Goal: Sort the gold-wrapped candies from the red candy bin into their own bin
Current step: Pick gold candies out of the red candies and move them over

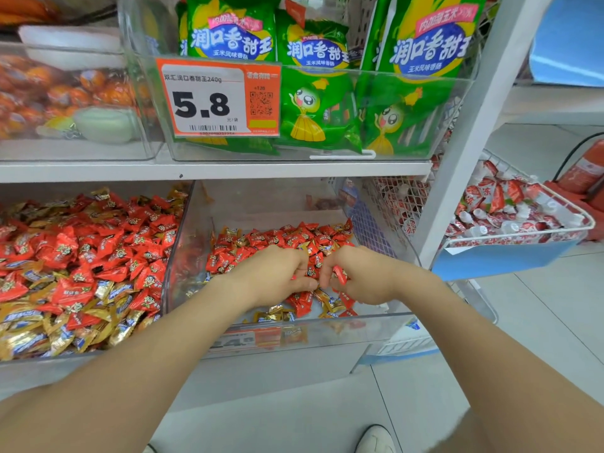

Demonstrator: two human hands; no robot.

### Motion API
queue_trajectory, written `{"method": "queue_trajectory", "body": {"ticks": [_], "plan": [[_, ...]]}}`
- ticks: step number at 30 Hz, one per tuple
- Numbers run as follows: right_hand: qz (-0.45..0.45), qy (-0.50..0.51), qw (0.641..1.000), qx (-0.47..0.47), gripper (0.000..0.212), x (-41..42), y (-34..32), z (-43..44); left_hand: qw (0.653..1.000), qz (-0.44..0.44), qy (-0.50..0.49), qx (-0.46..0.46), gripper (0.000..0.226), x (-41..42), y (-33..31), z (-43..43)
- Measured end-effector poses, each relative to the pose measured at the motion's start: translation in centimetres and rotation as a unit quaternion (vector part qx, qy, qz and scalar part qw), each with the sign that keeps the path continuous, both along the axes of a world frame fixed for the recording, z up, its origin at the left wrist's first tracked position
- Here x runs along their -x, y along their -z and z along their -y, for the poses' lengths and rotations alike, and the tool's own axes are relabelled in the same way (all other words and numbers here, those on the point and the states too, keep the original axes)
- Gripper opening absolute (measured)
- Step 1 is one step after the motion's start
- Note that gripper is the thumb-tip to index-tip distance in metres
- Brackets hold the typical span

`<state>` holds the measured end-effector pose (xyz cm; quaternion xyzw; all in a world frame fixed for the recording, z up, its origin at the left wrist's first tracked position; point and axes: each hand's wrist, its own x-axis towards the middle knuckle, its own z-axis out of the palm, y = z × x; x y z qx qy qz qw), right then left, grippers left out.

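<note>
1. Floor (408,397) tiles lie nearest, with one white shoe (376,439) on them.
2. Two bare arms reach forward into the clear bin (294,336) on the low shelf.
3. The left hand (277,276) sits on the candy pile with its fingers curled down into the wrappers. You cannot tell if they hold one.
4. The right hand (356,276) is just beside it, almost touching. Its thumb and finger are clamped on a red candy (340,275).
5. This bin holds mostly red candies (294,238). A few gold-wrapped candies (271,317) lie near the front wall, under and between the hands.
6. The left bin (19,362) next to it is full of red and gold candies mixed, with lots of gold at the front.
7. To the right, a wire basket (581,223) holds red and white packets.
8. Up on the higher shelf stand green snack bags (313,103) in a clear box. A price tag (217,98) on it reads 5.8.
9. Left of that box, another clear box (81,152) holds orange treats.
</note>
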<state>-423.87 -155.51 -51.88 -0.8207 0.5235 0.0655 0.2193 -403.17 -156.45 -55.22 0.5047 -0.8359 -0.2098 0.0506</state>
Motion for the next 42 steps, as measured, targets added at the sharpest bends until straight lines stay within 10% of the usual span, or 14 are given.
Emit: {"method": "queue_trajectory", "body": {"ticks": [18, 28, 31, 36, 42], "plan": [[-0.175, 0.032, 0.983, -0.045, 0.032, 0.3, 1.4, -0.2, 0.983, 0.152, 0.087, 0.053, 0.035, 2.3, 0.9, -0.8], [0.076, 0.159, 0.984, 0.023, 0.024, -0.7, -2.3, -1.8, 0.996, 0.041, 0.018, 0.081, 0.026, 0.4, -2.1, -2.0], [0.273, 0.257, 0.926, -0.054, 0.02, -2.7, -3.2, -2.3, 0.987, -0.064, -0.067, 0.131, 0.026, -1.5, -4.3, -4.2], [0.562, 0.362, 0.708, -0.229, 0.019, -7.8, -4.4, -3.3, 0.945, -0.195, -0.208, 0.158, 0.023, -6.1, -7.6, -7.9], [0.59, 0.314, 0.701, -0.249, 0.019, -16.1, -5.3, -5.7, 0.891, -0.165, -0.325, 0.272, 0.021, -13.7, -8.2, -10.0]]}}
